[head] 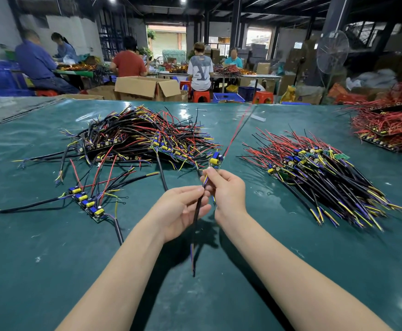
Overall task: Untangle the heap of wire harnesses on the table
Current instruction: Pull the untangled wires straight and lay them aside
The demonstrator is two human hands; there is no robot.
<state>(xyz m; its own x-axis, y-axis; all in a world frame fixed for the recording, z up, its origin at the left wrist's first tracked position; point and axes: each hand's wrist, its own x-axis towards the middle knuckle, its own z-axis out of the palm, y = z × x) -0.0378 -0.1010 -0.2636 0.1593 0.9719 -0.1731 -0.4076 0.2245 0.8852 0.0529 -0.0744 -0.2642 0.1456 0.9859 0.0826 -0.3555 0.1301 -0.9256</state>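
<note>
A tangled heap of wire harnesses (142,134), black cables with red, yellow and blue leads and small circuit boards, lies at the back left of the green table (52,259). I hold one harness above the table's middle. My right hand (226,192) pinches its wires just below the small board (216,161). My left hand (183,211) pinches its black cable (196,216), which hangs down toward me. Red and black leads run from the board toward the far edge.
A neat pile of aligned harnesses (322,173) lies to the right. A strip of joined boards (87,204) with cables lies front left. A red-wire pile (391,125) sits far right. Several people work at tables behind, among cardboard boxes (145,88).
</note>
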